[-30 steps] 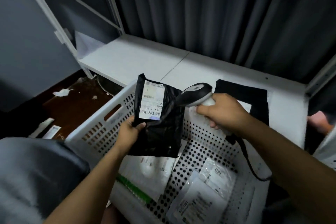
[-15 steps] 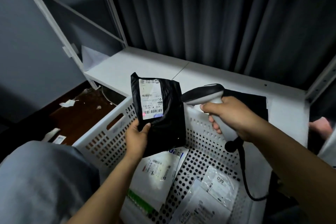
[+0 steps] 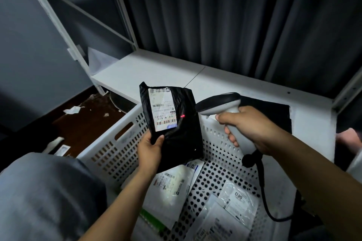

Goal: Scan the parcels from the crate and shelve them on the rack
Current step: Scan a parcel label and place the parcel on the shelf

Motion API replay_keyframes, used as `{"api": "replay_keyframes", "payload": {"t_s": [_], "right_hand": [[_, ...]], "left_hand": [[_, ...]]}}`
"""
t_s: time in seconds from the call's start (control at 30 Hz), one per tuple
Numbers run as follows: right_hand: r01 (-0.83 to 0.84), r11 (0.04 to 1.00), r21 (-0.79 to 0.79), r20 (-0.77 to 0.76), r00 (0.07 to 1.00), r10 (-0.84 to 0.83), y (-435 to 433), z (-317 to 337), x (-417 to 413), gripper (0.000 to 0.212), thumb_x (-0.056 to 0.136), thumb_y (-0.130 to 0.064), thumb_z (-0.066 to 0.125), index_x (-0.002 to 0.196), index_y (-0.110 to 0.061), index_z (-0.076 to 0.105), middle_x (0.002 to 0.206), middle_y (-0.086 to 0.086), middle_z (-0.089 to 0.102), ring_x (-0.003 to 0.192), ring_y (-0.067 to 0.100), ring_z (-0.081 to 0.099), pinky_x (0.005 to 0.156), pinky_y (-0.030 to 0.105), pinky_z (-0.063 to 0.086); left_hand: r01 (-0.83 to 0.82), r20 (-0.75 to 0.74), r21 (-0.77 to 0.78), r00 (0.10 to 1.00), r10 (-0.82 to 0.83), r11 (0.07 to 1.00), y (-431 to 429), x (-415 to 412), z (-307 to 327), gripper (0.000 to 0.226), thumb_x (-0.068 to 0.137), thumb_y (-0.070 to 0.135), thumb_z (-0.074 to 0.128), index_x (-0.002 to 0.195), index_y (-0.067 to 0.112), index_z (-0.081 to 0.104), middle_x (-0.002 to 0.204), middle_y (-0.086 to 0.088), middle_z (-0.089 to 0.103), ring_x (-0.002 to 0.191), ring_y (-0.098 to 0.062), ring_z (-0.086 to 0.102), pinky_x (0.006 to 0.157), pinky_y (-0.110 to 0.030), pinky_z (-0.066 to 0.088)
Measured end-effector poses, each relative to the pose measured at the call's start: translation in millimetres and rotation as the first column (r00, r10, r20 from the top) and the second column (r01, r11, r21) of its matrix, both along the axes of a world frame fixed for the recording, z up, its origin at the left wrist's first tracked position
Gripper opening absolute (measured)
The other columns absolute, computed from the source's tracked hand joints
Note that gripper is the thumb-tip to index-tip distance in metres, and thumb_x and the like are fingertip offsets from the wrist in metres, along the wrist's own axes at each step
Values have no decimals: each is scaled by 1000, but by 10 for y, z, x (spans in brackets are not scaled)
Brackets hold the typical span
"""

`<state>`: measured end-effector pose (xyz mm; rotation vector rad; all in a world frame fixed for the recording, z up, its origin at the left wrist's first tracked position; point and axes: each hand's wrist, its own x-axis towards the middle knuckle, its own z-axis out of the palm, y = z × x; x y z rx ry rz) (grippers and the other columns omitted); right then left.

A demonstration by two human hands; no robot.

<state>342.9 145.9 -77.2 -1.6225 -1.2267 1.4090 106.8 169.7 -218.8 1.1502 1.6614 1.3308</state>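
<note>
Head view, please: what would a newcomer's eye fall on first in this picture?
The black plastic mailer parcel with its white label, held up at centre by the left hand, draws the eye first, with a red scanner dot just right of the label. Beside it the right hand grips a grey-and-black handheld barcode scanner aimed at the parcel. Below both sits a white perforated plastic crate holding more white labelled parcels.

Left hand (image 3: 149,147) holding black parcel (image 3: 176,123), right hand (image 3: 248,127) aiming scanner (image 3: 221,103), crate (image 3: 117,143) below
</note>
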Motion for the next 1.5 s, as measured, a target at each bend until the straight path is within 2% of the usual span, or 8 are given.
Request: {"api": "replay_keyframes", "payload": {"t_s": [0.3, 0.47, 0.57, 0.77, 0.97, 1.23, 1.4, 1.5], "right_hand": [[16, 1000, -1, -14, 1000, -16, 72, -23, 10, 22, 90, -16, 65, 72, -5, 58, 55, 6, 54, 41, 15, 49, 43, 24, 42], [125, 982, 141, 159, 976, -147, 299, -31, 270, 19, 88, -23, 66, 77, -9, 60, 61, 5, 59, 44, 14, 52, 45, 25, 44], [186, 960, 211, 291, 925, -243, 489, -127, 463, 20, 86, -26, 66, 78, -8, 61, 64, 8, 63, 44, 16, 55, 44, 25, 44], [277, 936, 215, 341, 877, -338, 847, -336, 788, 20, 86, -24, 67, 75, -10, 58, 65, 5, 62, 47, 14, 55, 38, 17, 39], [344, 912, 225, 335, 852, -403, 1119, -506, 948, 19, 83, -23, 69, 77, -7, 61, 72, 10, 67, 53, 19, 58, 54, 33, 51], [345, 923, 173, 321, 866, -384, 1288, -751, 962, 18, 87, -24, 68, 83, -6, 65, 74, 13, 68, 52, 19, 58, 52, 29, 47], [239, 958, 158, 409, 867, -284, 1299, -804, 864, 25, 87, -28, 69, 103, -10, 66, 88, 11, 69, 74, 23, 64, 70, 36, 55], [181, 974, 139, 437, 871, -224, 1251, -803, 759, 34, 87, -30, 70, 113, -10, 65, 96, 11, 69, 79, 23, 64, 72, 35, 56]], "left_hand": [[-48, 41, -11, 998, 48, 999, 87, 99, -21, 26, 91, 5, 62, 114, 17, 67, 110, 2, 69, 106, -18, 64, 100, -41, 49], [-23, 48, 5, 999, 23, 1000, 528, 305, 107, 24, 91, 2, 61, 111, 14, 65, 105, 1, 67, 102, -20, 65, 97, -36, 49], [54, -21, 11, 998, -54, 998, 997, 478, 163, 24, 89, 0, 61, 111, 8, 65, 105, -3, 69, 102, -23, 65, 96, -36, 50], [218, -212, -37, 952, -221, 975, 1982, 825, 294, 24, 87, 2, 63, 110, 7, 65, 108, -8, 70, 102, -27, 64, 94, -37, 49], [250, -359, -117, 892, -276, 961, 2665, 1039, 147, 27, 86, 7, 65, 114, 8, 65, 111, -8, 69, 103, -27, 62, 88, -27, 43], [267, -453, -245, 819, -353, 932, 3037, 1190, -316, 33, 86, 6, 63, 119, 8, 65, 113, -17, 69, 107, -33, 62, 87, -27, 42], [279, -419, -239, 834, -358, 930, 3077, 1032, -249, 46, 85, -2, 62, 130, 5, 56, 122, -16, 66, 110, -29, 63, 99, -31, 45], [292, -407, -223, 839, -361, 930, 2919, 858, -155, 43, 87, -8, 57, 128, 6, 58, 123, -15, 64, 106, -28, 63, 97, -28, 46]]}}
